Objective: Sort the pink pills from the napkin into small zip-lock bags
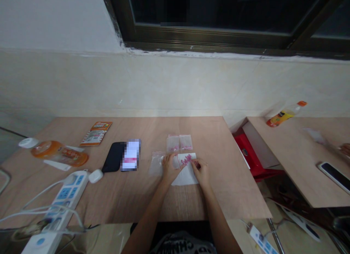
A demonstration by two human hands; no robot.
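A white sheet of paper (186,176) lies on the wooden table, with several small pink beads (186,159) grouped on its upper part. My left hand (169,169) rests at the paper's left edge, fingers closed on what looks like a small clear zip bag (175,161) with a pink line. On the other side, my right hand (201,170) is pinched beside the beads; whatever is between its fingertips is too small to make out. Above the paper lie two small clear bags (172,143) (186,141) with pink bits inside. Another clear bag (156,163) lies flat left of my left hand.
To the left lie a black phone (113,157), a lit phone (130,155), an orange packet (96,133), an orange drink bottle (60,153) and a power strip (58,210) with cables. A second table (292,163) at right holds a bottle (285,115) and another person's hand (345,149).
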